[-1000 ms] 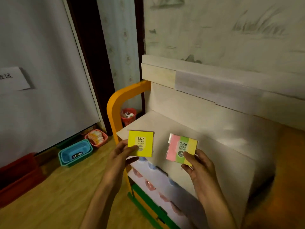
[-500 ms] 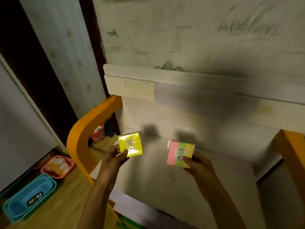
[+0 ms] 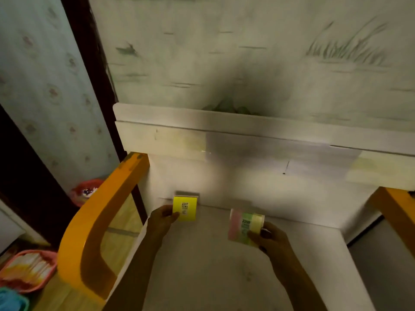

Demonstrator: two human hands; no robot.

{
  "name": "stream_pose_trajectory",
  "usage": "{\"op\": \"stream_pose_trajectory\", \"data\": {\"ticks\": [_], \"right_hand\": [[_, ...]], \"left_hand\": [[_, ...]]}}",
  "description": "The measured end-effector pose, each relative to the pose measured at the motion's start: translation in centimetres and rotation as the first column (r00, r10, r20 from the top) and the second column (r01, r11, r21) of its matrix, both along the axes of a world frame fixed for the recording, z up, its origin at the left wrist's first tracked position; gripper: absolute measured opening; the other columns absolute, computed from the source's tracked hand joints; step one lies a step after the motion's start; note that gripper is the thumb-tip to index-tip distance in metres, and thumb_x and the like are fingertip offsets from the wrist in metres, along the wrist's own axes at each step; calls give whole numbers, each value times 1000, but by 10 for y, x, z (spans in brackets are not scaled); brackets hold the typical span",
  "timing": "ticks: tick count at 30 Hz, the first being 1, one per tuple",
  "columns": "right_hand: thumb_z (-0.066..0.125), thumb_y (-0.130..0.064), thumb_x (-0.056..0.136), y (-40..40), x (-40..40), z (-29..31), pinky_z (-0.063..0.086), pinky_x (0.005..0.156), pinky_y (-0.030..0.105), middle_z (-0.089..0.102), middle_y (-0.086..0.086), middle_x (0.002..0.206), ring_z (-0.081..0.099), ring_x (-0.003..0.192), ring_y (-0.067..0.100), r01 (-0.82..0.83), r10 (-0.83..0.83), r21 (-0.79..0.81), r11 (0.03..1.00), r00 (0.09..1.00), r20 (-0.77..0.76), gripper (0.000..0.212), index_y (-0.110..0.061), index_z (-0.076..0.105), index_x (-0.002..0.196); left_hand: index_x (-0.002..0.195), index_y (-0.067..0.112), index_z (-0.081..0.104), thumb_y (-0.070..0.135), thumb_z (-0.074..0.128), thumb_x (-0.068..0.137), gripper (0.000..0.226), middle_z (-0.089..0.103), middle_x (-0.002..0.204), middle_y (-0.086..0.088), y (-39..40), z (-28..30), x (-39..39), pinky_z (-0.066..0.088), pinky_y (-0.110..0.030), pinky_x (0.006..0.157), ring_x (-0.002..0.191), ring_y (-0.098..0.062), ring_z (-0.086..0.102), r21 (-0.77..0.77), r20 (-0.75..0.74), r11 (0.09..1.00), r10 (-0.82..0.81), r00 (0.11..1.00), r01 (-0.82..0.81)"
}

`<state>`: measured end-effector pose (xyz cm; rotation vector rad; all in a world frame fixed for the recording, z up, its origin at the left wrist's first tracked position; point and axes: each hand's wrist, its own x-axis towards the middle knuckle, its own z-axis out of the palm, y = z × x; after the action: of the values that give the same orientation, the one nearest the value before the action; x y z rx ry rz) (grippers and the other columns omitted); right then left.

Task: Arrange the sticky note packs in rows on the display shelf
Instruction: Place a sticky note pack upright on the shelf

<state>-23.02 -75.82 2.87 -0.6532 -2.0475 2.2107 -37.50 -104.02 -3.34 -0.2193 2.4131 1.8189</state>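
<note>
My left hand (image 3: 162, 219) pinches a yellow sticky note pack (image 3: 186, 208) marked 2207 by its left edge, holding it upright close to the back panel at the left rear of the white display shelf (image 3: 202, 277). My right hand (image 3: 269, 240) grips a pink, green and yellow striped pack (image 3: 241, 223) marked 2209 by its lower right corner, a little above the shelf and short of the back panel. The striped pack is blurred. Whether the yellow pack touches the shelf is unclear.
An orange curved frame (image 3: 94, 223) borders the shelf on the left, another orange post (image 3: 395, 209) on the right. A pink basket (image 3: 27, 270) and a blue basket (image 3: 11, 299) sit on the wooden floor at lower left, a red basket (image 3: 86, 190) behind the frame.
Both hands have carried their packs further back over the shelf toward the back panel. The view has swung right and closer, so the shelf now fills the frame.
</note>
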Motion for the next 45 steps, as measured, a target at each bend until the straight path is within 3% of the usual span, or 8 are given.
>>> {"op": "stream_pose_trajectory", "data": {"ticks": [9, 14, 22, 28, 32, 35, 39, 45], "right_hand": [[70, -1, 84, 14, 0, -17, 57, 70, 23, 77, 3, 95, 73, 88, 16, 9, -8, -15, 1000, 1000, 27, 26, -18, 68, 103], [69, -4, 85, 19, 1, -26, 57, 71, 25, 76, 2, 98, 73, 90, 16, 5, -4, 0, 1000, 1000, 25, 27, -19, 67, 107], [70, -4, 84, 29, -4, -37, 58, 84, 39, 76, 4, 99, 71, 95, 22, 18, -18, 42, 999, 1000, 7, 27, -17, 68, 108], [73, -1, 82, 26, -32, -45, 60, 78, 32, 76, 4, 97, 73, 90, 17, 23, -19, 104, 994, 999, -40, 27, -14, 70, 105], [72, -2, 83, 14, -59, -52, 59, 77, 32, 76, 3, 94, 73, 87, 16, -12, 22, 144, 989, 998, -65, 21, -17, 72, 97], [72, 0, 82, 3, -76, -60, 59, 74, 29, 75, -3, 94, 72, 86, 11, -33, 45, 157, 987, 996, -73, 27, -20, 71, 100], [75, 4, 78, -7, -96, -77, 60, 76, 35, 75, 4, 97, 72, 89, 18, -29, 46, 188, 982, 995, -86, 30, -17, 73, 99], [75, 3, 76, -8, -109, -84, 57, 69, 23, 75, -4, 87, 71, 83, 12, 17, 13, 328, 945, 996, -88, 30, -24, 73, 87]], "left_hand": [[118, 18, 69, 29, 74, 85, 35, 71, 111, -5, 7, -29, -30, 50, -37, 92, 102, -23, 65, -112, 14, 994, 5, 1000, -3], [118, 27, 69, 62, 62, 73, 57, 72, 113, -2, 3, -50, -45, 46, -51, 98, 107, -26, 64, -142, -22, 988, 62, 998, -64], [122, 24, 66, 54, 50, 76, 57, 70, 117, -6, 16, -33, -41, 34, -56, 106, 114, -33, 59, -195, -59, 967, 154, 986, -163], [118, 29, 65, 59, 58, 82, 48, 70, 114, -3, 10, -39, -38, 46, -52, 97, 107, -27, 63, -177, -78, 975, 125, 989, -137], [123, 6, 61, 13, 71, 87, 38, 66, 119, -18, 6, -31, -24, 48, -35, 86, 103, -32, 63, -204, -155, 965, 132, 979, -162], [121, 16, 62, 19, 70, 88, 34, 65, 119, -10, -1, -28, -7, 50, -33, 81, 92, -19, 62, -415, -183, 904, 30, 983, -104], [122, 33, 58, 39, 62, 90, 33, 60, 124, 8, -5, -26, 26, 44, -33, 95, 111, -13, 57, -650, -130, 751, -256, 958, 113], [129, 45, 49, 49, 53, 92, 38, 51, 136, 19, -9, -17, 55, 33, -31, 104, 123, -6, 47, -722, -86, 662, -375, 923, 201]]}}
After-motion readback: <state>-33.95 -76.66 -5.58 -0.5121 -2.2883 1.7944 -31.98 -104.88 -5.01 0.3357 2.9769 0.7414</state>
